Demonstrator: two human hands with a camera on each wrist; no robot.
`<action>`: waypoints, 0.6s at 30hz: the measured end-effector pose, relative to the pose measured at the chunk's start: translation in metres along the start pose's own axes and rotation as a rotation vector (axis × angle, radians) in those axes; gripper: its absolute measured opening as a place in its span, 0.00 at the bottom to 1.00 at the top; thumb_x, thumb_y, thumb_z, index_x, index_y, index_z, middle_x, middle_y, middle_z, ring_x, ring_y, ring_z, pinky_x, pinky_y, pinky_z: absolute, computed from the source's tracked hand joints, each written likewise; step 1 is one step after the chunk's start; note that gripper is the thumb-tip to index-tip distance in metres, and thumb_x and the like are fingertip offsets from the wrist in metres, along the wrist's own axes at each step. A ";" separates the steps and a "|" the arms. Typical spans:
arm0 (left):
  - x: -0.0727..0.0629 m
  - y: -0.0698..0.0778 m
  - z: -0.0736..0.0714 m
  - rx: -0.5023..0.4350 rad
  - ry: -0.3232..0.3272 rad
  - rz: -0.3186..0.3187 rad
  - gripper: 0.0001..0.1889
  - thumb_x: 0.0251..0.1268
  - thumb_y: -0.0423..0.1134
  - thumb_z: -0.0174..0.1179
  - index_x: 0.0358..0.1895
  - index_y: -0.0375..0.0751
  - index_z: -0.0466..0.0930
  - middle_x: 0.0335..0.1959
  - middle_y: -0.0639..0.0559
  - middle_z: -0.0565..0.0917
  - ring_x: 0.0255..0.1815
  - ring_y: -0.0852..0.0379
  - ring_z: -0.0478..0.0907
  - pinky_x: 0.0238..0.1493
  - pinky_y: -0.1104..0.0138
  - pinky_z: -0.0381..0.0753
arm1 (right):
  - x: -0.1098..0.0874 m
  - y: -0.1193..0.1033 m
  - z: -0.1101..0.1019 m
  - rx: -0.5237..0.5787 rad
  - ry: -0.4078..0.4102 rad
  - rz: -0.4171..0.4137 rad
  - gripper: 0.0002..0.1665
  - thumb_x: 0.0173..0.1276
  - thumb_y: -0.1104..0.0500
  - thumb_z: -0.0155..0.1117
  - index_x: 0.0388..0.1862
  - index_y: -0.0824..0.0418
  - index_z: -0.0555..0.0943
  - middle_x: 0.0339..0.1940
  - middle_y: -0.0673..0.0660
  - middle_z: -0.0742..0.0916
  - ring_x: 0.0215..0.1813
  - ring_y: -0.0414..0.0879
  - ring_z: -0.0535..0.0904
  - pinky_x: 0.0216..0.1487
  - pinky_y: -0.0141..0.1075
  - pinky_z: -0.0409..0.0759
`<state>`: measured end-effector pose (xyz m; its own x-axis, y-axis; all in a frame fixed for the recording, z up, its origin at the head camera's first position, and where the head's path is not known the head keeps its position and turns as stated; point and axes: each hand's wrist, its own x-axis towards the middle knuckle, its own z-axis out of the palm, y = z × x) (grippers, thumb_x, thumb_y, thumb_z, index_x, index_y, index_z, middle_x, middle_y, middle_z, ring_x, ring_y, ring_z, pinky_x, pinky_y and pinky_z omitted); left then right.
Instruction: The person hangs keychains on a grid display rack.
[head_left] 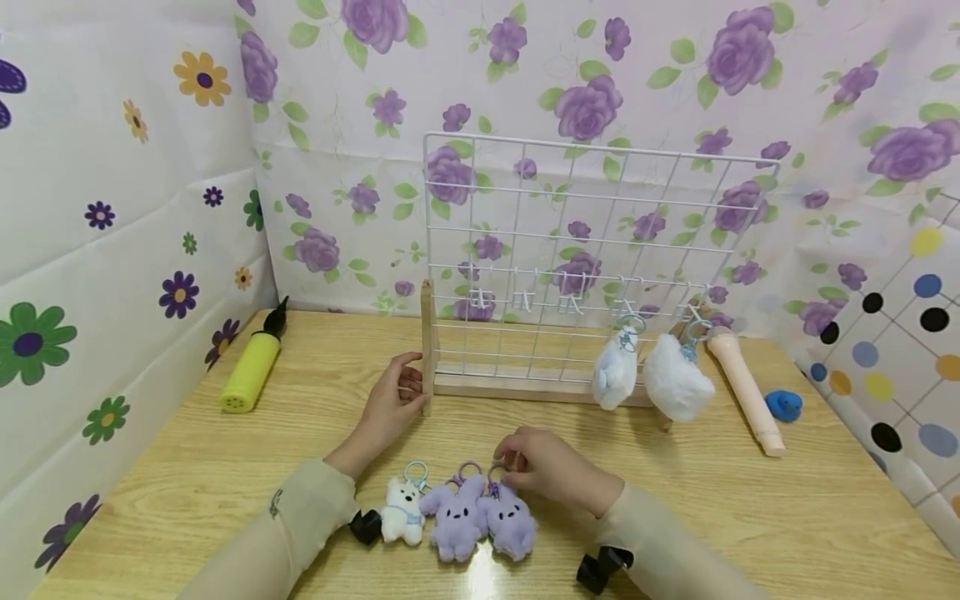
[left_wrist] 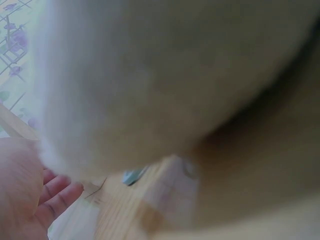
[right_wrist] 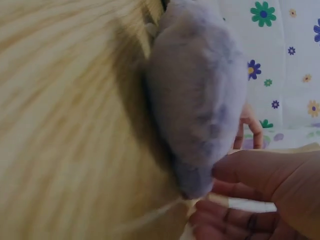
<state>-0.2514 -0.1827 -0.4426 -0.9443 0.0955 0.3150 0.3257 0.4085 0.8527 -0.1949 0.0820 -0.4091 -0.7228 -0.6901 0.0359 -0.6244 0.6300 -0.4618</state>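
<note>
In the head view, my left hand is at the wooden end support of a white wire grid rack, fingers loosely bent and fingertips right at the wood. My right hand reaches over the top of the right-hand purple bunny plush keychain, close to its ring. The right wrist view has the thumb at the bunny's ear, with a gap between thumb and fingers. Another purple bunny keychain and a white bear keychain lie to its left. A blurred pale furry surface fills much of the left wrist view.
Two fluffy white keychains, one slim and one rounder, hang at the rack's right. Bare white hooks sit left of them. A yellow tube lies far left; a pale pink rod and blue toy lie right.
</note>
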 end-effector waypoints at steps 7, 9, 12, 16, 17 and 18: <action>0.000 -0.004 0.000 -0.007 0.010 0.004 0.32 0.57 0.21 0.62 0.66 0.36 0.63 0.46 0.36 0.76 0.43 0.45 0.78 0.43 0.67 0.82 | 0.007 -0.012 -0.003 -0.095 -0.049 0.055 0.10 0.62 0.58 0.68 0.40 0.61 0.84 0.34 0.54 0.85 0.37 0.46 0.80 0.39 0.32 0.79; 0.000 -0.003 0.001 -0.013 0.002 0.002 0.32 0.57 0.22 0.62 0.66 0.36 0.63 0.45 0.36 0.76 0.43 0.45 0.78 0.43 0.67 0.82 | 0.007 -0.015 -0.003 -0.106 -0.056 0.062 0.09 0.62 0.58 0.68 0.39 0.61 0.84 0.33 0.54 0.84 0.37 0.46 0.79 0.38 0.33 0.78; 0.000 -0.001 0.001 -0.011 -0.004 -0.009 0.32 0.57 0.22 0.62 0.66 0.37 0.63 0.45 0.37 0.76 0.43 0.46 0.78 0.43 0.69 0.82 | 0.007 -0.017 -0.003 -0.115 -0.054 0.071 0.08 0.61 0.60 0.68 0.38 0.62 0.84 0.31 0.54 0.83 0.34 0.44 0.76 0.36 0.32 0.77; -0.001 0.000 0.002 0.002 -0.002 -0.009 0.32 0.58 0.23 0.62 0.66 0.37 0.63 0.45 0.38 0.76 0.42 0.48 0.78 0.42 0.70 0.82 | 0.007 -0.019 -0.002 -0.133 -0.054 0.090 0.07 0.60 0.61 0.69 0.37 0.62 0.84 0.30 0.53 0.81 0.33 0.41 0.74 0.34 0.30 0.75; -0.001 0.000 0.002 0.002 -0.003 -0.010 0.32 0.58 0.23 0.62 0.66 0.37 0.62 0.45 0.38 0.76 0.42 0.48 0.78 0.42 0.70 0.82 | 0.007 -0.020 -0.001 -0.137 -0.055 0.095 0.07 0.60 0.61 0.69 0.37 0.61 0.84 0.30 0.52 0.81 0.32 0.40 0.73 0.33 0.30 0.75; -0.001 0.000 0.001 -0.001 -0.005 -0.012 0.32 0.58 0.23 0.62 0.66 0.37 0.62 0.45 0.38 0.76 0.42 0.48 0.78 0.42 0.71 0.82 | 0.007 -0.020 -0.001 -0.139 -0.057 0.100 0.06 0.60 0.61 0.69 0.36 0.61 0.83 0.30 0.52 0.81 0.32 0.39 0.73 0.33 0.30 0.75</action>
<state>-0.2506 -0.1814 -0.4436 -0.9483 0.0948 0.3029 0.3145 0.4092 0.8565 -0.1877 0.0645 -0.3992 -0.7677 -0.6384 -0.0561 -0.5884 0.7368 -0.3331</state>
